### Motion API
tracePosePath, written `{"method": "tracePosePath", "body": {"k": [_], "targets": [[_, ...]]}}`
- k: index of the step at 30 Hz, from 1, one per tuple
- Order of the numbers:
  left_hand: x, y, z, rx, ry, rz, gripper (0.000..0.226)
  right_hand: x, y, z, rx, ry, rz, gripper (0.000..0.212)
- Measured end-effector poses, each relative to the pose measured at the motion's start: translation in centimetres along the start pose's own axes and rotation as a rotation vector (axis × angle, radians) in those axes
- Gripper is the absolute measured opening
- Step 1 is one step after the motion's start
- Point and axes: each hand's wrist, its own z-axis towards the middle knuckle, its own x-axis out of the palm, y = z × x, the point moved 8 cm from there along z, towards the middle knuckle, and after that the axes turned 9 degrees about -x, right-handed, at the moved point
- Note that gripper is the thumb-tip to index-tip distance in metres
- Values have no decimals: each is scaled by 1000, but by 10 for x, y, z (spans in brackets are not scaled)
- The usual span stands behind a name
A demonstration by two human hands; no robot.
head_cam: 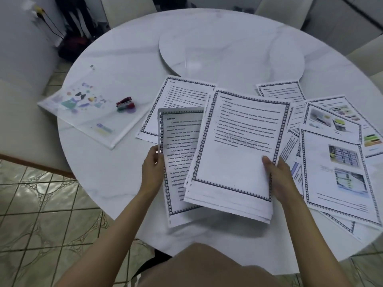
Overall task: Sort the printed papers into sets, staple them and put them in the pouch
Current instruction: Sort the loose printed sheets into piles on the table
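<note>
My right hand (277,179) grips a stack of bordered text pages (238,154) by its right edge, thumb on top. My left hand (152,168) holds a single bordered text page (178,162) by its left edge; this page lies partly under the stack. More printed papers are spread on the round white table (128,183): a text page (180,98) behind, and picture pages (335,170) to the right. A clear pouch with colourful prints (87,106) lies at the left. A red stapler (125,103) sits on the pouch.
A white turntable (232,48) lies in the table's middle. Pale chairs (128,9) stand round the far side. Dark bags (72,46) and cables lie by the left wall. Tiled floor (41,214) shows at the lower left.
</note>
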Motion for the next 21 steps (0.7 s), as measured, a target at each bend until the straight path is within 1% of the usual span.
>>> {"method": "tracePosePath", "body": {"k": [3, 7, 9, 11, 13, 16, 19, 20, 21], "targets": [[-1, -8, 4, -5, 63, -68, 25, 28, 5, -6, -14, 101, -7, 29], [4, -14, 2, -7, 128, -128, 21, 62, -3, -15, -29, 180, -149, 26], [7, -13, 1, -25, 170, -140, 26, 78, -10, -22, -31, 221, -200, 28], [4, -11, 3, 5, 169, -80, 35, 90, -14, -29, -30, 246, -207, 31], [-3, -12, 5, 60, 164, -24, 38, 95, -16, -32, -20, 256, -205, 30], [-6, -20, 6, 122, 223, -12, 43, 94, -12, -31, -32, 240, -212, 20], [-6, -36, 3, 180, 292, -42, 34, 93, -9, -25, -42, 207, -230, 8], [-5, -42, 1, 196, 312, -60, 30, 93, -9, -24, -36, 200, -214, 7], [-6, -48, -1, 208, 333, -77, 28, 93, -10, -23, -30, 192, -196, 12]]}}
